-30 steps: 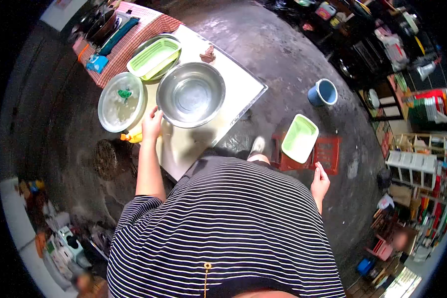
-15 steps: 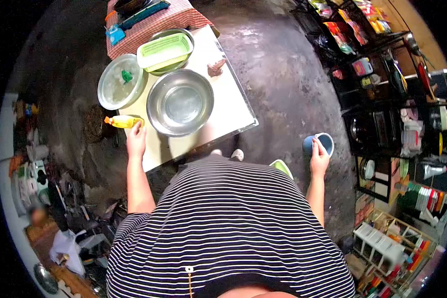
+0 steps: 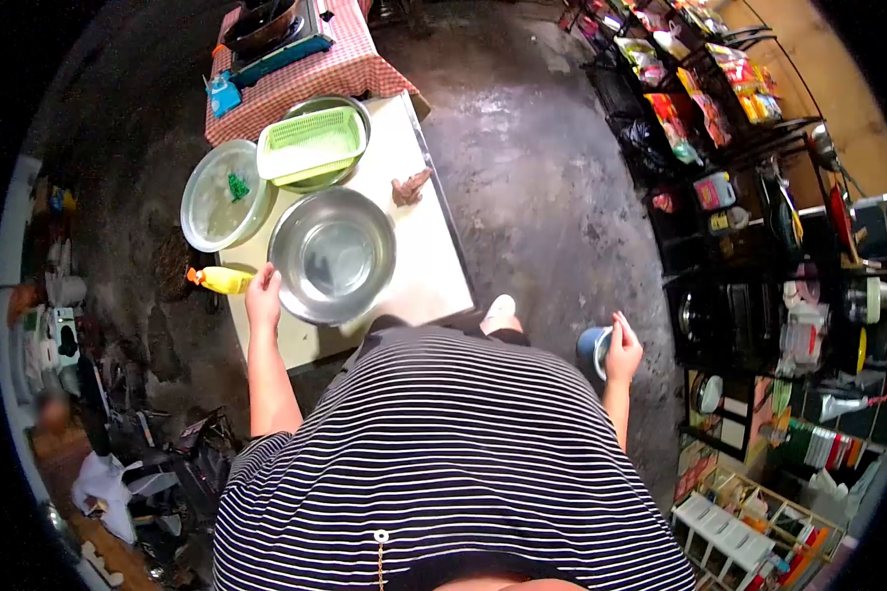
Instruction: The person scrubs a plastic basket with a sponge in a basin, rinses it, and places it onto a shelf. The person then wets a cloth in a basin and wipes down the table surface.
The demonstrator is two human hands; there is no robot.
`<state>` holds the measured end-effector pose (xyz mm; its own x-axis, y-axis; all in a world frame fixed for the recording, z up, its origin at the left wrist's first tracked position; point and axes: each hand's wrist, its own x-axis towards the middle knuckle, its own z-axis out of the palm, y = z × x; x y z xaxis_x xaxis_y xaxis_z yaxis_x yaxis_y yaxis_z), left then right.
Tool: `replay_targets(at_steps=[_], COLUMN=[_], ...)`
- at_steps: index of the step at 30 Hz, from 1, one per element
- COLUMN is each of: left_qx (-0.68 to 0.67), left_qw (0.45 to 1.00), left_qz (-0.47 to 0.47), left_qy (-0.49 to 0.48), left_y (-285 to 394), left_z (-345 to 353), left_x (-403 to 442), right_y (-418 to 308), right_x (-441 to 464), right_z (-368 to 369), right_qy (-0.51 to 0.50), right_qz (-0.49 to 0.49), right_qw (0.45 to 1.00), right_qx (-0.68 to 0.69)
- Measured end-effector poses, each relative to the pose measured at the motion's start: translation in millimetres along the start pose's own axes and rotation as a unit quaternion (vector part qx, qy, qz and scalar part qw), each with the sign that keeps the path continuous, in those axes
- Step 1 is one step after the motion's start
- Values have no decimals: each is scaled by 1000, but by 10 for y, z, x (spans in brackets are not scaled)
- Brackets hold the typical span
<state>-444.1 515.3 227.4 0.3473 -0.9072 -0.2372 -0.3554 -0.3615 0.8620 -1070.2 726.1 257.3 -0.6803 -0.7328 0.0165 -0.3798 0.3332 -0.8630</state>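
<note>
My left hand (image 3: 263, 297) is closed around the base end of a yellow squeeze bottle (image 3: 227, 282) with an orange cap. The bottle lies sideways across the left edge of the pale table (image 3: 409, 300), cap pointing left. Just right of that hand stands a wide metal basin (image 3: 332, 258). Off to my right, away from the table, my right hand (image 3: 622, 353) grips a blue cup (image 3: 591, 343) with a pale rim. The cup is tilted, and my fingers hide part of it.
A translucent tub (image 3: 207, 222) with a green item, a green basket (image 3: 310, 148) over another metal bowl, and a crumpled brown item (image 3: 410, 187) rest on the table. Behind is a stove (image 3: 286, 49) on checked cloth (image 3: 355, 69). Packed shelves (image 3: 739, 236) stand right.
My view has shifted, and one foot has come out to the right. The cup has turned and tilted in my right hand. My left hand sits closer to the basin.
</note>
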Motion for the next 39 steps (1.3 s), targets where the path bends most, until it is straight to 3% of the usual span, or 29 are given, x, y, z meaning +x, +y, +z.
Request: replay_targets(at_steps=[6,11,14,20,25,29,33,39], left_qx=[-8,-1,7,76,80,2,-23,-157], left_qw=[998,996,995,987,974,958,941,908], left_qz=[13,-28,21,18,-34,-99,-172,-149], left_qy=[59,84,97,138,207,268,290,360], left_y=[307,794,1205,1747,1470,1227,1359,787], left_z=[825,1779,2242,2538,2260,2210,2285,2367], left_x=[-6,-196,-249,-473,-699,-988,-1072,-391], right_y=[601,926,947,1172,1118,602,183,-511], right_x=[1119,2369,3037,4077,4494,4660,5045,5720], right_z=[-276,-653,-930,-1043,-348,385,1050,2033], right_qy=[-22,-69,-89,-81,-157,-288,-345,-362], right_qz=[27,41,33,-11,-16,-58,-82,-156], right_qw=[999,997,995,996,987,956,934,919], right_qx=[15,-14,-25,-27,14,14,39,14])
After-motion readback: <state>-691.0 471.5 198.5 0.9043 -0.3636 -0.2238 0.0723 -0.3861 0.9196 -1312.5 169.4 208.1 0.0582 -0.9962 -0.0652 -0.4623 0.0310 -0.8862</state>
